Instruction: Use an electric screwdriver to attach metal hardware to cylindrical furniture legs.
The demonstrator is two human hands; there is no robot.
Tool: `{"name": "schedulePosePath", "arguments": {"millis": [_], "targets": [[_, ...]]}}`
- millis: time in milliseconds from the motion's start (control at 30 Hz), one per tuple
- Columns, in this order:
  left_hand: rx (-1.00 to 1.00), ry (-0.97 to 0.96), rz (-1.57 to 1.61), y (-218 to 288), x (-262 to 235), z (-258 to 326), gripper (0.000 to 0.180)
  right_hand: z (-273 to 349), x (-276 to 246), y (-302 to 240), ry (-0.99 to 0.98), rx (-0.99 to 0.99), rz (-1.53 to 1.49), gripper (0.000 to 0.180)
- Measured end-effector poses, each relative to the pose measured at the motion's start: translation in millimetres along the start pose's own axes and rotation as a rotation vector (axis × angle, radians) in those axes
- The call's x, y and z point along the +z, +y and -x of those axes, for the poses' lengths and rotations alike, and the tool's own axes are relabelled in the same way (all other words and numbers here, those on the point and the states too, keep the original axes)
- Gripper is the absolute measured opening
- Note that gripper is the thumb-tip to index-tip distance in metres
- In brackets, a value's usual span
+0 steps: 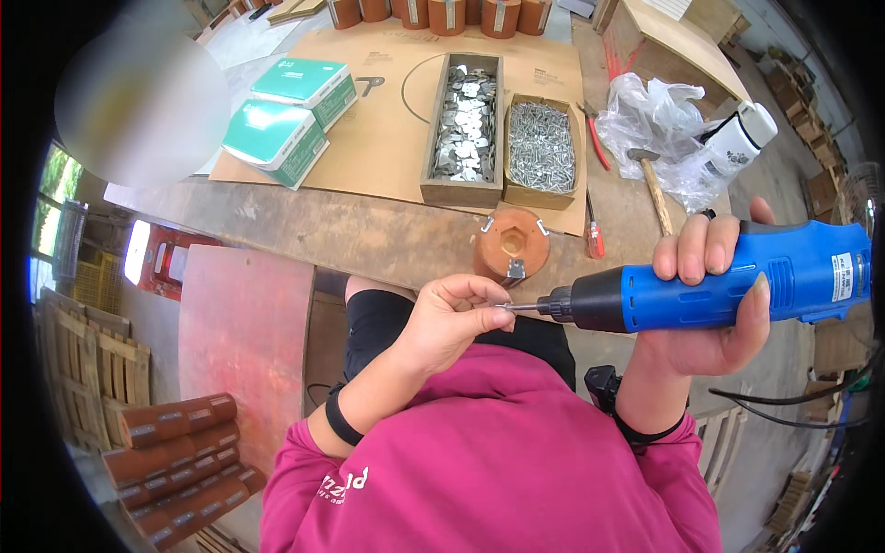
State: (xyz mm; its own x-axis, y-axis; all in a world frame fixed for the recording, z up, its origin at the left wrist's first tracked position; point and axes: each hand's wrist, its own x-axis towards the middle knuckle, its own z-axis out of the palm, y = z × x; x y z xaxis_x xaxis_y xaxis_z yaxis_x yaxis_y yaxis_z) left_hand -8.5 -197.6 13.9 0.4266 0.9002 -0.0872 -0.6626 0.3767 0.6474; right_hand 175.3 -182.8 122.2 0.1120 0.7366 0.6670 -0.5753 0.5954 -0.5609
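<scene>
My right hand point(714, 347) grips a blue electric screwdriver point(599, 300) with a black nose, held level with its bit toward the left. At the bit's tip, my left hand point(438, 324) pinches a small metal screw point(502, 306) between thumb and fingers, which partly hide it. Just beyond stands a round reddish-brown block point(513, 241) with a hollow in its top and metal clips around its rim. A wooden tray point(430, 152) of flat metal clips and a cardboard box point(535, 197) full of screws sit behind the block.
Two green-and-white boxes point(277, 138) lie at the left on a cardboard sheet point(387, 129). To the right are red-handled pliers point(599, 143), a screwdriver point(595, 241), a hammer point(656, 194), a plastic bag point(650, 111) and a white bottle point(737, 138). Several reddish-brown blocks point(447, 17) line the back.
</scene>
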Motion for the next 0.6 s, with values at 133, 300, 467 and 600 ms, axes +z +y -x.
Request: {"name": "schedulePosePath", "arguments": {"millis": [133, 300, 467, 600], "targets": [[0.012, -0.021, -0.005, -0.5, -0.6, -0.1, 0.015, 0.7, 0.5, -1.3, -0.013, -0.002, 0.014, 0.055], [0.016, -0.018, -0.097, 4.6, 0.6, -1.2, 0.013, 1.8, 0.5, -0.4, -0.036, -0.015, 0.006, 0.057], [-0.021, -0.041, -0.24, 8.2, 2.8, -2.0, 0.008, -0.5, -1.7, -1.0, -0.043, -0.01, 0.007, 0.059], [-0.02, -0.06, -0.366, 13.0, 6.6, -6.5, 0.007, -2.6, -3.9, -0.3, -0.101, -0.014, 0.008, 0.059]]}}
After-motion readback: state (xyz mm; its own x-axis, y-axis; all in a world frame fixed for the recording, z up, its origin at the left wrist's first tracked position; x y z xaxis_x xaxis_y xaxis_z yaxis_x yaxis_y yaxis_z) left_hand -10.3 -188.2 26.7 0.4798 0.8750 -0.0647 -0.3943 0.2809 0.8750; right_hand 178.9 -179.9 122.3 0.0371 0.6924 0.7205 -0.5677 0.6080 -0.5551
